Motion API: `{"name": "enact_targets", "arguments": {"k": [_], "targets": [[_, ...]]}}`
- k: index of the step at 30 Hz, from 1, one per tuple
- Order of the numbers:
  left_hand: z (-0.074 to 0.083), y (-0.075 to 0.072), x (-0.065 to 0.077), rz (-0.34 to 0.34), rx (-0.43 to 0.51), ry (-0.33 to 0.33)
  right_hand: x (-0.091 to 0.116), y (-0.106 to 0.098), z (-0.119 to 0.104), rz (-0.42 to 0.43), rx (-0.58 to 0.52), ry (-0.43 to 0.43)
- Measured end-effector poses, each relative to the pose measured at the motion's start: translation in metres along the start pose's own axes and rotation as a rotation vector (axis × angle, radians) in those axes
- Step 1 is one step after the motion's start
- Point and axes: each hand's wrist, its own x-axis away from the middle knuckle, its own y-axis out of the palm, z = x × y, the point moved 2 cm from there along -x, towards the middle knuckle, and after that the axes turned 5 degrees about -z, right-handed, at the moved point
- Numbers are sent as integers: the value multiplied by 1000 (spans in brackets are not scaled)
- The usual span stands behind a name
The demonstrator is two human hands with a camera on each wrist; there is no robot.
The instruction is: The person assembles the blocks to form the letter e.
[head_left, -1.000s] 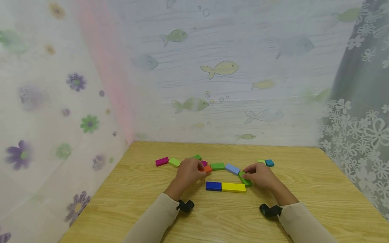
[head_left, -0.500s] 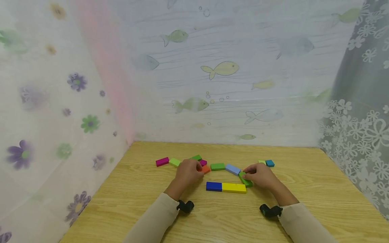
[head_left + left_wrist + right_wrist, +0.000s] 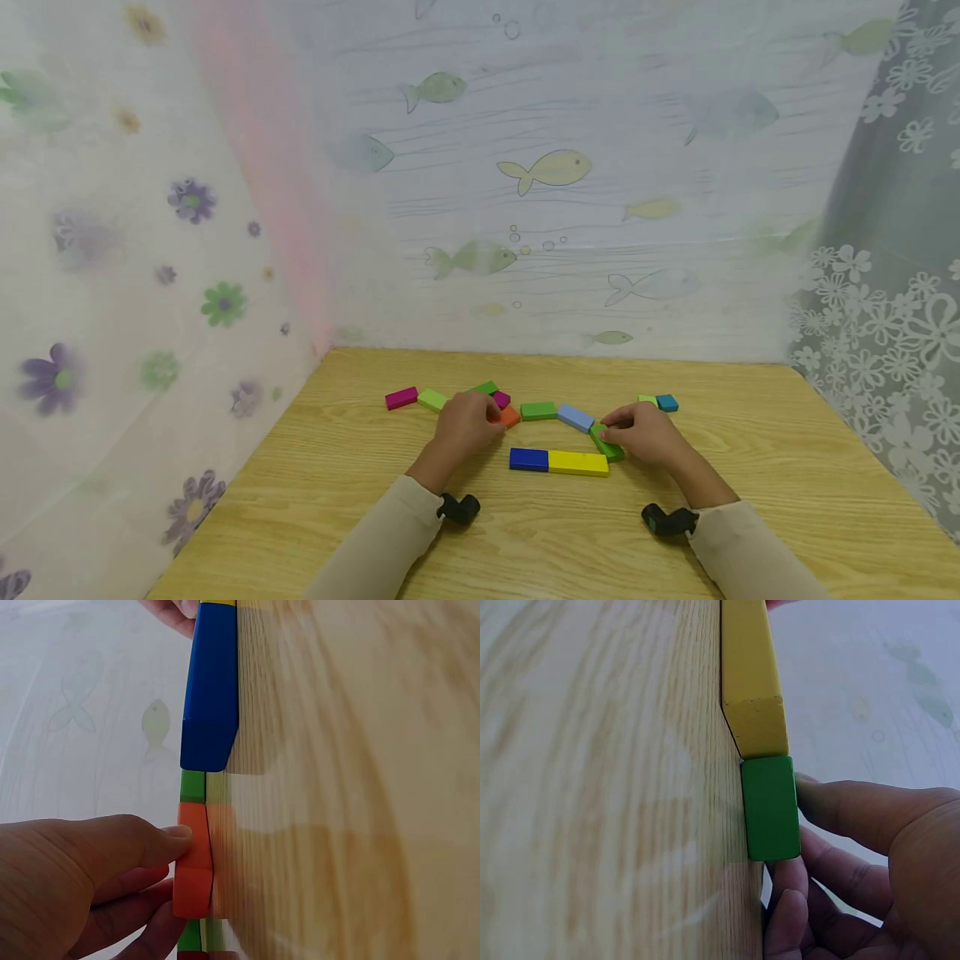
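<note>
My left hand (image 3: 467, 425) pinches an orange block (image 3: 193, 859) between thumb and fingers on the table. A green block (image 3: 538, 411) lies just right of the orange one, followed by a light blue block (image 3: 575, 417). At the right end of this curved row, my right hand (image 3: 643, 431) holds another green block (image 3: 771, 808), set at a slant. In the right wrist view its end face appears beside the end of a yellow block (image 3: 754, 682). Nearer me, a dark blue block (image 3: 528, 459) lies end to end with the yellow one. My left hand hides part of the row.
Left of my left hand lie a magenta block (image 3: 401, 397) and a lime block (image 3: 432, 400). Behind that hand are a green block (image 3: 487, 388) and a second magenta one (image 3: 501, 400). Beyond my right hand sit a lime block (image 3: 647, 401) and a teal block (image 3: 667, 403).
My left hand has shifted slightly left, and the orange block has moved and turned a little with it. My right hand stays in place on its green block.
</note>
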Motion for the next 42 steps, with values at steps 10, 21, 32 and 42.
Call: {"name": "enact_targets", "arguments": {"k": [10, 21, 32, 42], "targets": [[2, -1, 1, -11, 14, -5, 1, 0, -1, -1, -2, -1], [1, -1, 1, -8, 20, 23, 0, 1, 0, -4, 3, 8], [2, 0, 1, -18, 66, 34, 2, -1, -2, 1, 13, -2], [1, 1, 2, -12, 75, 30, 4, -1, -3, -1, 4, 5]]}}
